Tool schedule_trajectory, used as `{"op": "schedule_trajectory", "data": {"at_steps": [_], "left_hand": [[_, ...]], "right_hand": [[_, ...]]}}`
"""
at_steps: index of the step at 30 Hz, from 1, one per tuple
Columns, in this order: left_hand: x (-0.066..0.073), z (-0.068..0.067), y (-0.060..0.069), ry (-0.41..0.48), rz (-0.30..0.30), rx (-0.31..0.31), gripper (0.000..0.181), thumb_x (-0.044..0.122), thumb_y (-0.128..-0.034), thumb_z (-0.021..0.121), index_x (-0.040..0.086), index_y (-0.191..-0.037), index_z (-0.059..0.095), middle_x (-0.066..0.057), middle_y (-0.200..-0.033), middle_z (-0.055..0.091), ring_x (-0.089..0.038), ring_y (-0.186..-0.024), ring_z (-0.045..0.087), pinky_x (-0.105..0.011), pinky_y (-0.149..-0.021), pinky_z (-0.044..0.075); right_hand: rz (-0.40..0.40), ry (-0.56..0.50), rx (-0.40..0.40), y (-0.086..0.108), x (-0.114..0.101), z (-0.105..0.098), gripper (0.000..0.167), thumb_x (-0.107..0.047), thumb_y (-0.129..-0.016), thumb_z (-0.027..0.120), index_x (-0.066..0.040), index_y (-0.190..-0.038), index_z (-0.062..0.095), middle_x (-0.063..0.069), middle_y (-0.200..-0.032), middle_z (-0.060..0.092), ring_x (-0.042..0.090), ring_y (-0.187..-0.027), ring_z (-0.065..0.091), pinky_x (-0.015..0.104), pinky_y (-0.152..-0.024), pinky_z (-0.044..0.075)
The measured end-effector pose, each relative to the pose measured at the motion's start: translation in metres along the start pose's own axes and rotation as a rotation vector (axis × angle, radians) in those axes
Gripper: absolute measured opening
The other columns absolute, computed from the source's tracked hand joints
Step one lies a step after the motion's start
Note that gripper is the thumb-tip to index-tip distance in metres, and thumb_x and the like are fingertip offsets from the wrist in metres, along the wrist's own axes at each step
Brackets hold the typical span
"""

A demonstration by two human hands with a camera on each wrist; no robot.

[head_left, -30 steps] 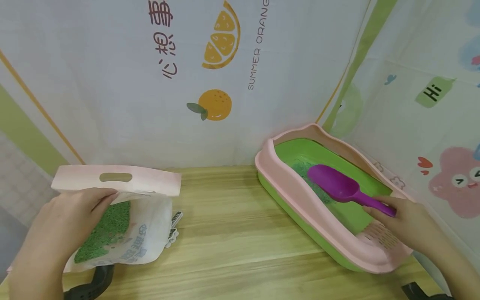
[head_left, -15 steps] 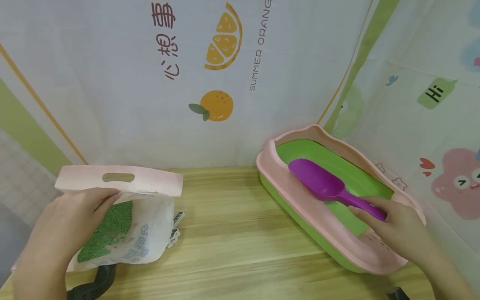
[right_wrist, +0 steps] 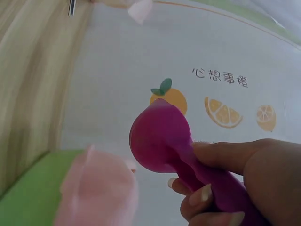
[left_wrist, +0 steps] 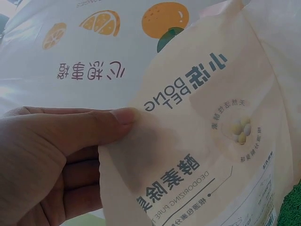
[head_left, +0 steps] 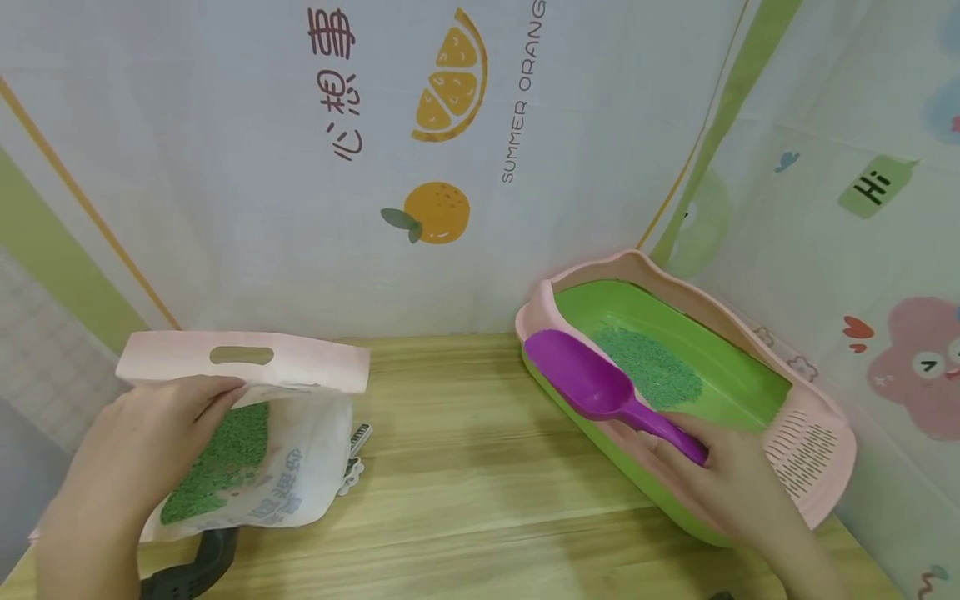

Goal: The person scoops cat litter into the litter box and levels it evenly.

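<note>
On the left, my left hand [head_left: 146, 442] pinches the edge of a white and pink litter bag [head_left: 311, 450] between thumb and fingers. The bag's mouth gapes, and green pellets [head_left: 225, 462] show inside. My right hand [head_left: 720, 467] grips the handle of a purple scoop [head_left: 577, 375], held above the near left rim of a litter box. In the head view the scoop's bowl looks empty. The litter box [head_left: 750, 512] has a green base and a pink rim, with a patch of green pellets [head_left: 652, 367] on its floor. The left wrist view shows printing on the bag [left_wrist: 202, 122].
Wooden tabletop [head_left: 450, 467] lies between the bag and the litter box. A white cloth [head_left: 420, 283] with orange prints hangs behind, and another printed cloth [head_left: 810, 250] stands at the right. A black curved strap [head_left: 198, 567] sits below the bag.
My right hand has carried the scoop leftward, from over the litter box's inside to its near left rim, uncovering the pellets. My left hand keeps its hold on the bag.
</note>
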State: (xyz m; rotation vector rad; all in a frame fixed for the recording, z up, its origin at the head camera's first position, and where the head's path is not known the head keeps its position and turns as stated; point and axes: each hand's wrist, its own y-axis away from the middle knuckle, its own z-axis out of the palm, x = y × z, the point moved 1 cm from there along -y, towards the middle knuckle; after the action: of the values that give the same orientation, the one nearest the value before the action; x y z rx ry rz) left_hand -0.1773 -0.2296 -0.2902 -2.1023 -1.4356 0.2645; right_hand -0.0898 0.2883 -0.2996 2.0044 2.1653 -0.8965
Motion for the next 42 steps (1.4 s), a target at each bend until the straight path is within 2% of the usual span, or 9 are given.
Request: {"op": "schedule_trajectory", "data": {"at_steps": [5,11,16,19,25,33,38,42], "left_hand": [[0.001,-0.001,-0.001,0.007,0.007,0.012,0.017,0.004,-0.0843,0.078,0.013,-0.098,0.072,-0.012,-0.08,0.069,-0.032,-0.061,0.06,-0.061,-0.059,0.046],[0.001,-0.001,-0.001,0.001,0.01,0.012,0.017,0.004,-0.0832,0.079,0.011,-0.098,0.073,-0.012,-0.079,0.07,-0.027,-0.059,0.057,-0.058,-0.058,0.046],[0.0,-0.001,-0.001,-0.005,0.001,-0.002,0.013,0.005,-0.0838,0.079,0.01,-0.095,0.073,-0.012,-0.077,0.069,-0.026,-0.058,0.056,-0.056,-0.056,0.046],[0.0,-0.002,-0.001,-0.003,-0.007,-0.013,0.012,0.006,-0.085,0.078,0.01,-0.095,0.074,-0.012,-0.078,0.07,-0.027,-0.059,0.057,-0.057,-0.057,0.046],[0.001,-0.003,-0.001,-0.004,-0.01,-0.017,0.012,0.007,-0.086,0.078,0.012,-0.096,0.073,-0.009,-0.075,0.069,-0.024,-0.057,0.053,-0.054,-0.055,0.045],[0.0,-0.002,0.001,-0.008,-0.022,-0.018,0.013,0.008,-0.0865,0.077,0.013,-0.097,0.073,-0.012,-0.08,0.07,-0.032,-0.061,0.059,-0.061,-0.06,0.045],[0.0,-0.001,0.001,-0.007,-0.02,-0.02,0.012,0.007,-0.0866,0.077,0.013,-0.097,0.073,-0.011,-0.078,0.069,-0.028,-0.06,0.056,-0.059,-0.059,0.045],[0.0,-0.001,0.0,-0.006,-0.011,-0.012,0.011,0.007,-0.0865,0.077,0.013,-0.095,0.073,-0.009,-0.075,0.068,-0.026,-0.058,0.054,-0.057,-0.057,0.045]], "right_hand": [[0.066,-0.013,-0.053,0.001,-0.01,0.023,0.036,-0.038,-0.093,0.074,-0.017,-0.122,0.072,-0.008,-0.058,0.045,0.001,-0.048,0.035,0.023,-0.045,0.035],[0.056,-0.078,-0.098,-0.005,-0.014,0.066,0.024,-0.038,-0.094,0.072,-0.022,-0.112,0.074,-0.01,-0.06,0.046,0.0,-0.048,0.035,0.022,-0.045,0.036],[0.081,-0.117,-0.173,-0.014,-0.015,0.102,0.021,-0.034,-0.096,0.07,-0.016,-0.106,0.073,-0.009,-0.058,0.046,0.001,-0.046,0.036,0.021,-0.042,0.035],[0.091,-0.113,-0.18,-0.018,-0.017,0.115,0.019,-0.031,-0.097,0.069,-0.013,-0.104,0.072,-0.008,-0.058,0.046,0.002,-0.045,0.036,0.02,-0.041,0.034],[0.09,-0.096,-0.146,-0.019,-0.016,0.128,0.024,-0.028,-0.096,0.07,-0.011,-0.113,0.072,-0.008,-0.058,0.048,0.003,-0.045,0.037,0.02,-0.041,0.034],[0.12,-0.086,-0.158,-0.019,-0.012,0.137,0.032,-0.026,-0.098,0.068,-0.006,-0.123,0.068,-0.006,-0.058,0.049,0.005,-0.043,0.039,0.017,-0.038,0.034],[0.106,-0.032,-0.135,-0.015,-0.01,0.143,0.028,-0.027,-0.097,0.069,-0.008,-0.119,0.07,-0.007,-0.056,0.048,0.006,-0.044,0.039,0.019,-0.04,0.034],[0.088,0.017,-0.118,-0.013,-0.007,0.146,0.023,-0.029,-0.097,0.07,-0.013,-0.112,0.072,-0.008,-0.055,0.045,0.005,-0.044,0.036,0.02,-0.041,0.032]]}}
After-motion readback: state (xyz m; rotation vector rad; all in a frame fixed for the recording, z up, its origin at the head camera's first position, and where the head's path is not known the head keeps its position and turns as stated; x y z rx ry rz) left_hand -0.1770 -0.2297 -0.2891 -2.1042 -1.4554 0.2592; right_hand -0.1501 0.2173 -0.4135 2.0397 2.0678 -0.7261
